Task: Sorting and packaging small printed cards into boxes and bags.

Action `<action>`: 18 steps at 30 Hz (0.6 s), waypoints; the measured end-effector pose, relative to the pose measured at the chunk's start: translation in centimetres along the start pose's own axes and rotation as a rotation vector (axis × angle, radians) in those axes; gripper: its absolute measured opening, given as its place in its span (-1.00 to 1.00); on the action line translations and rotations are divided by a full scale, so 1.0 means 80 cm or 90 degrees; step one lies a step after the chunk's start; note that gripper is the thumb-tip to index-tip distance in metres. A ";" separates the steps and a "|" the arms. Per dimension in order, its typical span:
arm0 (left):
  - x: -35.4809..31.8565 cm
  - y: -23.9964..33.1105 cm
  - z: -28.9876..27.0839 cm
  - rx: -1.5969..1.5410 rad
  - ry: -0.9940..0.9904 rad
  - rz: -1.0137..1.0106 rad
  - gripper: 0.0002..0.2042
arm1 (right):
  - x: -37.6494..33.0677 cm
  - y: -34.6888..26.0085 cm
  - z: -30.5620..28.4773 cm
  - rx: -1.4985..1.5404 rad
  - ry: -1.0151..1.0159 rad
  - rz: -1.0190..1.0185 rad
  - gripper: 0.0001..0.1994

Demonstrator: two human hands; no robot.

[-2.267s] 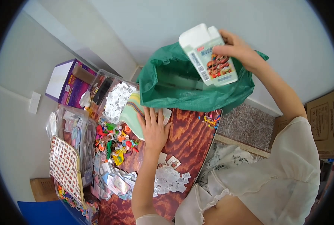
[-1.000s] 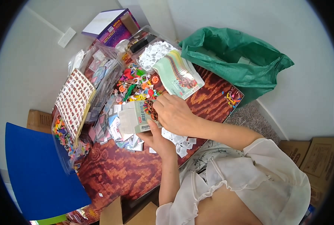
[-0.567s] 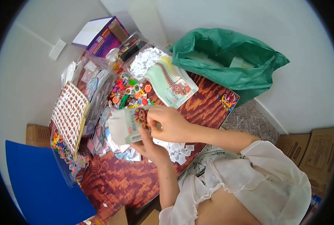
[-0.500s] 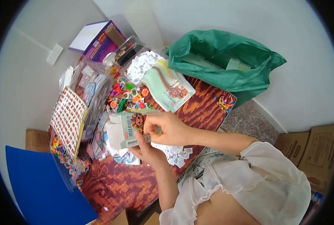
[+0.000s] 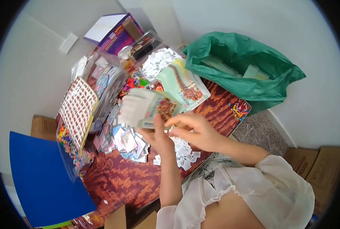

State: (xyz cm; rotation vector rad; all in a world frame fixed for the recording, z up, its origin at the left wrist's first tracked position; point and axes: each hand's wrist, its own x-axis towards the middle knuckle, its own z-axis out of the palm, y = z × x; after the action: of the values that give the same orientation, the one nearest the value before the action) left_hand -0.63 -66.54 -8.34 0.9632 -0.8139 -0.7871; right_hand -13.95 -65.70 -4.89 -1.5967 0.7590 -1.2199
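A small pale green and white carton (image 5: 151, 108) with printed figures on its side is held tilted above the middle of the table, blurred by motion. My left hand (image 5: 160, 139) grips it from below, with the thumb on its printed front. My right hand (image 5: 194, 129) is beside the carton's lower right edge, fingers apart, and nothing shows in it. Below the carton lie a heap of small cards (image 5: 128, 142) and a pile of little white paper slips (image 5: 183, 152). Behind it rests a stack of flat green printed sheets (image 5: 185, 86).
A green bag (image 5: 246, 93) with cartons inside stands at the far right. A clear tub of white slips (image 5: 158, 61) sits at the back. On the left are bins of cards (image 5: 107, 86), a sticker sheet (image 5: 78, 110) and a blue panel (image 5: 48, 179). Colourful trinkets (image 5: 133, 86) lie behind the carton.
The carton has tipped and risen in my left hand. My right hand has drawn away from its front, down and right, with fingers spreading. The whole view has shifted slightly.
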 end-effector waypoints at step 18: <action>-0.032 0.020 -0.015 0.244 -0.266 -0.029 -0.54 | 0.042 -0.022 -0.073 0.433 -0.021 0.156 -0.69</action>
State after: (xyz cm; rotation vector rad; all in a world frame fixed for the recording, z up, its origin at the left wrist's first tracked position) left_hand -0.44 -63.33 -7.91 1.1756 -1.3437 -0.9061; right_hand -18.61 -69.87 -1.73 -0.9330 0.4308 -1.1080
